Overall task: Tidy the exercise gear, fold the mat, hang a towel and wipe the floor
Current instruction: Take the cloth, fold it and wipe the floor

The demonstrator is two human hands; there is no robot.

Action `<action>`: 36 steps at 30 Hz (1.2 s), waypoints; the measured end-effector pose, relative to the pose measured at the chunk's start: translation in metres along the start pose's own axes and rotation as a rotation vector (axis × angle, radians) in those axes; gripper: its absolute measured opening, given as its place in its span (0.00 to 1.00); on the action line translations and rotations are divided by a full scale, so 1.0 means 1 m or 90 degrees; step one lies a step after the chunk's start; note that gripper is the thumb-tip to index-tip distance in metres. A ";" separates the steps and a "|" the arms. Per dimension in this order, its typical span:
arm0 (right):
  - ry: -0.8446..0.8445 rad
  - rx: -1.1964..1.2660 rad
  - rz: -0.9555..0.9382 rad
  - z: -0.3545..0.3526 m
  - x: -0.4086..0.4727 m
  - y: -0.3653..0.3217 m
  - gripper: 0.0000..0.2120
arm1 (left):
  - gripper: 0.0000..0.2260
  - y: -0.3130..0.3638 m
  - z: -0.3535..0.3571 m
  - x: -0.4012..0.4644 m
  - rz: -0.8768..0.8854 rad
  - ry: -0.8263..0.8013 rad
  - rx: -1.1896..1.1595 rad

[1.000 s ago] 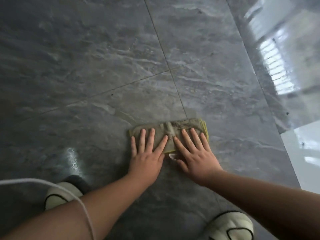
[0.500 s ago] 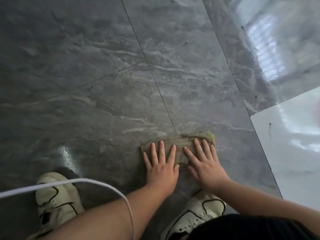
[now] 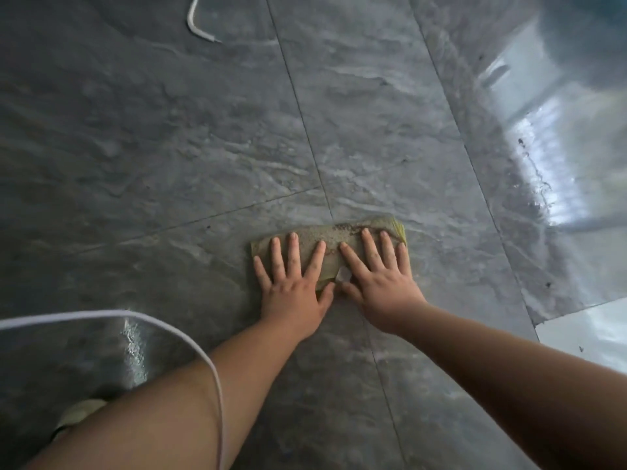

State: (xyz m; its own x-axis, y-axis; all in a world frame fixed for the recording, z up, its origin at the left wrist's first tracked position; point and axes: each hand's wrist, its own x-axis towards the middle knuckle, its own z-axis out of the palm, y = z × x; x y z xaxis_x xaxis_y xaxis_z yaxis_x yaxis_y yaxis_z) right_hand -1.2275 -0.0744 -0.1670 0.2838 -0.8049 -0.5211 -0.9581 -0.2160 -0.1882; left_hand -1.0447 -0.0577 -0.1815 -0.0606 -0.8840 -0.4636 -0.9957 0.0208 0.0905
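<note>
Grey marble-look floor tiles [image 3: 169, 137], glossy, thin grout lines, wet sheen and dark grit specks far right. White cable [image 3: 210, 364] loops over near left forearm; could snag or drag if arms push far. Folded cleaning cloth [image 3: 330, 237], yellow-green, rectangular, soiled nap, lies centre on a grout line. Left hand [image 3: 293, 286] and right hand [image 3: 381, 279] press it flat, fingers spread wide. Uneven pressure could bunch cloth, smear dirt.
</note>
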 end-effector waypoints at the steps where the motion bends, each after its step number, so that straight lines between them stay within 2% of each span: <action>1: -0.007 0.015 0.014 -0.004 0.011 -0.003 0.32 | 0.34 -0.007 -0.008 0.014 0.010 -0.003 0.001; 6: -0.056 0.033 0.037 -0.038 0.061 -0.010 0.32 | 0.34 -0.032 -0.051 0.071 0.048 -0.053 0.024; 11: -0.094 0.098 0.076 -0.073 0.090 -0.008 0.29 | 0.34 -0.015 -0.080 0.095 -0.007 -0.116 0.051; 15: -0.009 0.091 0.031 -0.063 0.083 0.009 0.28 | 0.33 0.004 -0.079 0.093 -0.053 -0.125 0.064; 21: 0.104 0.026 0.011 -0.011 0.016 0.101 0.30 | 0.33 0.102 -0.038 0.053 0.021 -0.137 0.038; 24: 0.118 0.059 0.086 0.013 -0.038 0.149 0.30 | 0.33 0.167 -0.018 0.028 0.049 -0.146 0.057; 26: 0.126 0.100 0.144 0.032 -0.077 0.172 0.30 | 0.33 0.203 -0.013 0.019 0.088 -0.170 0.097; 30: 0.151 0.174 0.267 0.074 -0.157 0.203 0.29 | 0.32 0.265 -0.008 -0.006 0.260 -0.234 0.206; 36: 0.131 0.254 0.456 0.140 -0.283 0.199 0.30 | 0.31 0.336 0.033 -0.073 0.493 -0.320 0.338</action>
State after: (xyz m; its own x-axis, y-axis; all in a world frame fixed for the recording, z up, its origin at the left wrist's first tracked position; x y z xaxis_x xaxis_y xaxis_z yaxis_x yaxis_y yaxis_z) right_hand -1.4926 0.1879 -0.1740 -0.4364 -0.7662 -0.4716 -0.8075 0.5647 -0.1702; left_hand -1.3774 0.0288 -0.1462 -0.5919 -0.2503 -0.7661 -0.5690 0.8030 0.1773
